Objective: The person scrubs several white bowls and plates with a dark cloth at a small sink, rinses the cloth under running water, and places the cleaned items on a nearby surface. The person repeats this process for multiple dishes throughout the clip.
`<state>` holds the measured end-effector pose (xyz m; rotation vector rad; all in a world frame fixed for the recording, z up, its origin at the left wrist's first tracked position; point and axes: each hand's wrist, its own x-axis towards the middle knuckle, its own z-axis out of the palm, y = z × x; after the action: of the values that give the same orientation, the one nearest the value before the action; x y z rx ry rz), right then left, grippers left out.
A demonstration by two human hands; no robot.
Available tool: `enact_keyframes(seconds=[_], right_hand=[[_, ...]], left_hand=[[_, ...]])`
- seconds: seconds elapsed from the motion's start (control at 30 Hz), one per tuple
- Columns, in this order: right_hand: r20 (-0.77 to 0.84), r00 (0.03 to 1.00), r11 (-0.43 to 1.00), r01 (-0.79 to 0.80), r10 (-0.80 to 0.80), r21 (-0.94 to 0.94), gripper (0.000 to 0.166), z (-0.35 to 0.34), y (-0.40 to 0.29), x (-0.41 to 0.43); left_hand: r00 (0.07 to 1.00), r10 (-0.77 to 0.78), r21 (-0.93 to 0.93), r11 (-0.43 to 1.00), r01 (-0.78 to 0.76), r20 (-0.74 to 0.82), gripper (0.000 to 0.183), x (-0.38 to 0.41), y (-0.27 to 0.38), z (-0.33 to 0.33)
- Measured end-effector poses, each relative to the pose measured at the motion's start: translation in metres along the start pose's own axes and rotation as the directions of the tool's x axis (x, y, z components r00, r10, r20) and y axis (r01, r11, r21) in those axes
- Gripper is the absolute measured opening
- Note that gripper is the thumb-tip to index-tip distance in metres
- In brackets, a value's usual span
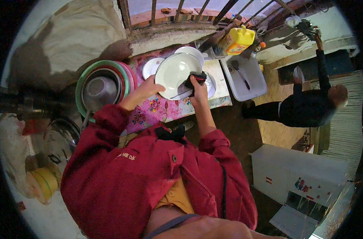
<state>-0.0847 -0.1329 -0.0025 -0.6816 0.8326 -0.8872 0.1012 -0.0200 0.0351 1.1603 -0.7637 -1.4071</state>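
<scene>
My left hand [148,91] grips the left rim of a white plate [176,70], thumb over its edge. At the plate's lower right, my right hand [198,89] holds a dark cloth [195,79] against its surface. The plate is held tilted above a table with a pink floral cover [169,112]. Behind it, another white dish [190,53] shows at the top and a smaller white dish [151,67] at the left. A further white dish [211,85] is partly hidden behind my right hand.
Nested basins [79,80] with a metal bowl [101,89] stand at the left. At the right are a pale sink basin [260,89] holding a dark utensil [242,77], and a yellow jug [240,40]. A person in dark clothes [302,107] stands beyond. Window bars [178,11] run behind the table.
</scene>
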Motion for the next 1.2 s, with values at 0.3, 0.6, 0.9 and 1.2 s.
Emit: enact_keyframes(seconds=[0.3, 0.6, 0.9, 1.2], right_hand=[[-0.143, 0.989, 0.998, 0.043, -0.034, 0.055, 0.023, 0.006, 0.023, -0.014], [-0.221, 0.952, 0.977, 0.203, -0.212, -0.065, 0.020, 0.014, 0.021, -0.007], [0.123, 0.907, 0.772, 0.408, -0.402, -0.488, 0.022, -0.001, -0.022, 0.014], [0.608, 0.655, -0.392, 0.468, -0.447, -0.792, 0.068, 0.042, -0.015, -0.013]], left_hand=[[0.966, 0.125, -0.155, 0.974, -0.163, -0.227, 0.046, 0.000, -0.048, 0.031], [0.927, 0.244, -0.056, 0.961, -0.270, -0.286, 0.039, -0.003, -0.050, 0.054], [0.994, -0.107, -0.073, 0.992, 0.108, 0.005, 0.044, -0.030, -0.014, 0.031], [0.989, -0.142, -0.213, 0.966, 0.147, 0.037, 0.044, -0.014, -0.027, 0.039]])
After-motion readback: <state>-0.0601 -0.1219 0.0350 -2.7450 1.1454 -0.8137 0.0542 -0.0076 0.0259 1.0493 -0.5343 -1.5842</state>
